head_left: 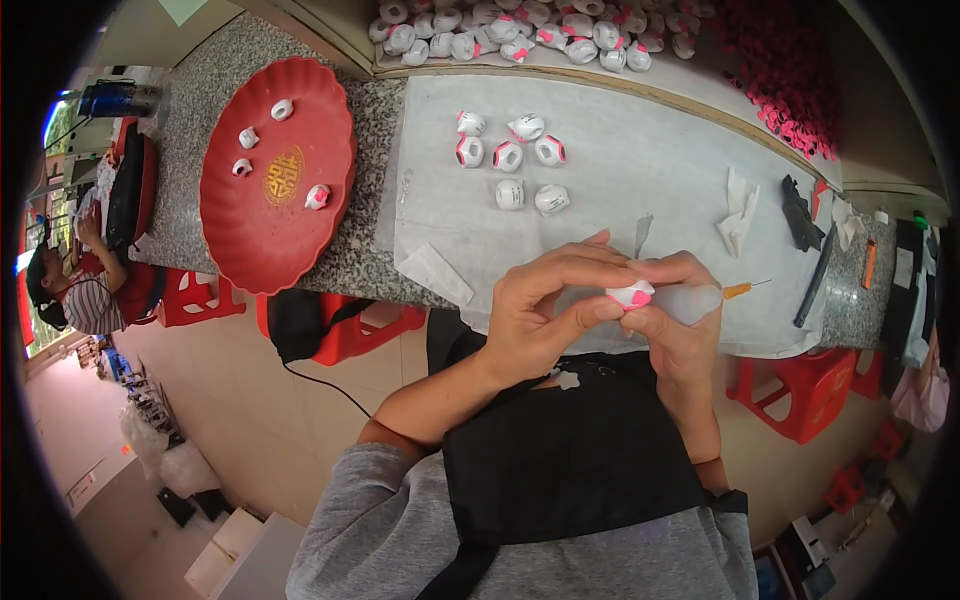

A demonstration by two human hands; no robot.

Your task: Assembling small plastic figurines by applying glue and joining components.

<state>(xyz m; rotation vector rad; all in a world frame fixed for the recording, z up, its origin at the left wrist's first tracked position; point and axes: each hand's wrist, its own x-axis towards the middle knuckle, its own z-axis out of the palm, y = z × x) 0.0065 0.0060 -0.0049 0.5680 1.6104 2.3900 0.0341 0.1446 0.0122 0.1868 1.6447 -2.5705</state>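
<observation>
Between both my hands, above the near edge of the paper-covered table [650, 130], is a small white and pink plastic piece [632, 295]. My left hand [535, 305] is closed on it with thumb and fingertips. My right hand [682, 350] comes at the same piece from the other side, its thumb and forefinger pressed to it. A translucent squeeze bottle [692, 304] with an orange needle tip [738, 291] is tucked in my right hand, needle pointing right. Several similar white and pink pieces [507, 156] stand in loose rows beyond my hands.
A red scalloped tray [330, 110] on the granite top at left holds several small pieces. A heap of white pieces [520, 35] and small pink parts [775, 70] lies at the back. Tissue [738, 212], a black cloth [800, 215] and red stools [800, 395] are at right. A person [90, 290] sits far left.
</observation>
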